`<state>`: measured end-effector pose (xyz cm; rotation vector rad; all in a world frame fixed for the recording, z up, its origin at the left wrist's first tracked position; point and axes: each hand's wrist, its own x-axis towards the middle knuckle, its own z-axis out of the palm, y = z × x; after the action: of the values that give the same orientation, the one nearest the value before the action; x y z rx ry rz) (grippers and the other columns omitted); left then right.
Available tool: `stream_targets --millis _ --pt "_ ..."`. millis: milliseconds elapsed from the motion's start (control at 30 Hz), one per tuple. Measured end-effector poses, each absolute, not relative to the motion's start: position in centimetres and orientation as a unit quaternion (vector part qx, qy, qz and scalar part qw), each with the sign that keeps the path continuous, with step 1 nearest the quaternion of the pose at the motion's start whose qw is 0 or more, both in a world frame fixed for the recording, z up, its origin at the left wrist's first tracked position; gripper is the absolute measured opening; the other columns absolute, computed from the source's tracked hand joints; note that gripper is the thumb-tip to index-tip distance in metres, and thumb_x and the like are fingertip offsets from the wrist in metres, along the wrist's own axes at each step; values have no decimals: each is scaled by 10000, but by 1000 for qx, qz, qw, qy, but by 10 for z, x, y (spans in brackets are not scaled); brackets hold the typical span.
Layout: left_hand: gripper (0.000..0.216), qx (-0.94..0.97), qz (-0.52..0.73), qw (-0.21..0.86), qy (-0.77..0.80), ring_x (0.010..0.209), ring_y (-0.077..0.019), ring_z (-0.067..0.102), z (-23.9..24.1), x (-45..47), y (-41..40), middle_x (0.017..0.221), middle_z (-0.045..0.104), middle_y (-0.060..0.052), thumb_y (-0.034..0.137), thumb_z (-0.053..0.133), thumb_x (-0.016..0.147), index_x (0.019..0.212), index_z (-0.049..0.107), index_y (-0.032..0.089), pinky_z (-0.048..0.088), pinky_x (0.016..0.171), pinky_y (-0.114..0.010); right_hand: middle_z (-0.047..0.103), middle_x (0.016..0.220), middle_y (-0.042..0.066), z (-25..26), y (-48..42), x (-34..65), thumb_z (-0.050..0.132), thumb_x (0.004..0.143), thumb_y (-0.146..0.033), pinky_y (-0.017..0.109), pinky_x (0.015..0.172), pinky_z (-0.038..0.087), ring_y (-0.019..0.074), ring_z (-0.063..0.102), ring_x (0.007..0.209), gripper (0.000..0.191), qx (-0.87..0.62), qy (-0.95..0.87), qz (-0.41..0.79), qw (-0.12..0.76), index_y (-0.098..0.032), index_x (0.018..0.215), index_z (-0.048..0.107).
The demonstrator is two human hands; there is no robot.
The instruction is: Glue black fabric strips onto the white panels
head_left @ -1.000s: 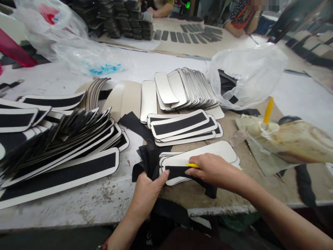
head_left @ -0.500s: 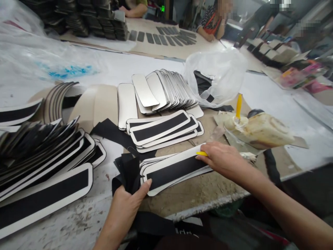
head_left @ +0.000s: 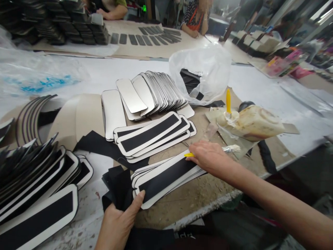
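My left hand [head_left: 117, 220] is closed around a bundle of black fabric strips [head_left: 118, 185], with its thumb on the near left corner of the top white-edged panel [head_left: 166, 178]. That panel carries a long black strip and lies on a small fanned stack of similar pieces. Over the panel's right end, my right hand [head_left: 208, 155] grips a brush with a yellow handle; the pale bristles [head_left: 233, 149] point right, away from the panel. Just behind lies another pile of white panels with black strips [head_left: 152, 133].
White curved pieces [head_left: 156, 92] stand fanned farther back. More black-and-white panels [head_left: 39, 215] are heaped at left. To the right are a stained plastic container [head_left: 260, 121] with an upright yellow-handled tool [head_left: 228, 100] and a clear bag [head_left: 208, 66]. Two people sit across the tables.
The camera view has turned, so the whole scene sits farther left. Both hands keep about the same places on the panel, and the brush bristles show more clearly.
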<state>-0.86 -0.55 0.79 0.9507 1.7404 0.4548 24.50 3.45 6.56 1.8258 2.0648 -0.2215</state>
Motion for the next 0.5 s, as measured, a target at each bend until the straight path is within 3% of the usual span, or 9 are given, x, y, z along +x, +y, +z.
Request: stream_targets --millis 200,367,500 --pt "308 396 214 525 722 600 -280 616 8 -7 -5 324 406 36 507 687 635 631 626 205 517 700 -394 693 860 99 62 35 246 562 851 -359 284 628 427 255 633 852 205 653 729 -85 188 -174 856 650" --pt "396 392 216 522 726 530 -243 580 10 -5 -3 405 525 6 546 704 600 710 654 169 498 594 -343 686 873 89 59 35 246 567 850 -364 280 628 416 249 625 856 202 656 728 -80 181 -173 849 634" --pt "400 393 199 525 728 438 -212 508 12 -5 -3 358 458 32 562 692 610 672 637 171 459 524 -327 651 900 84 66 26 257 585 842 -341 269 632 399 235 609 866 185 697 700 -19 152 -171 913 593"
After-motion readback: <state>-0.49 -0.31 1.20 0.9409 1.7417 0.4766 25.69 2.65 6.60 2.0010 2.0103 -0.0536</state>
